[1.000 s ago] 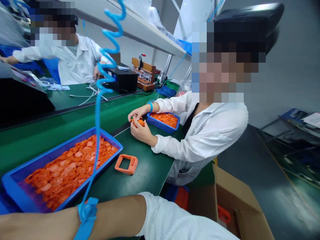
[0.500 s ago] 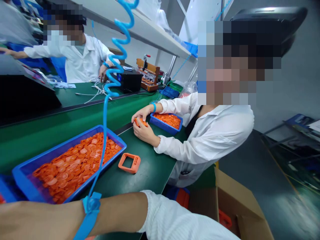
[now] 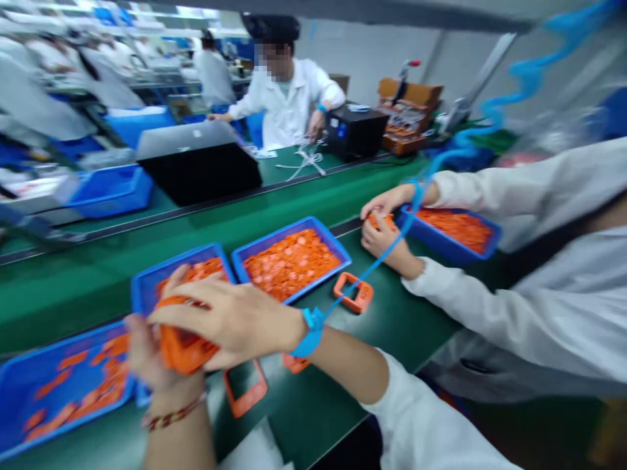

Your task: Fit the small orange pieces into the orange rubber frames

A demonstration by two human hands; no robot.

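Observation:
An orange plastic frame (image 3: 183, 352) is held up between my two hands, blurred by motion. My left hand (image 3: 151, 359), with a beaded bracelet at the wrist, grips it from the left and below. From the right and above, my right hand (image 3: 240, 316) closes on it with fingers over its top edge. That wrist wears a blue strap (image 3: 309, 333) tied to a coiled blue cord (image 3: 499, 111). Behind my hands lies a blue bin (image 3: 140, 281) of orange pieces. Another orange frame (image 3: 245, 395) rests on the green table below my right hand.
A blue bin (image 3: 343, 251) of small orange pieces and an orange frame (image 3: 353, 292) lie to the right. At left is a blue bin (image 3: 19, 385) with fewer pieces. A co-worker's hands (image 3: 386, 235) hold an orange part beside another bin (image 3: 490, 245). The cord crosses the table.
My view has swung left and down from the co-worker. Both my hands and the held orange frame now show; before, only my right forearm and part of that hand did.

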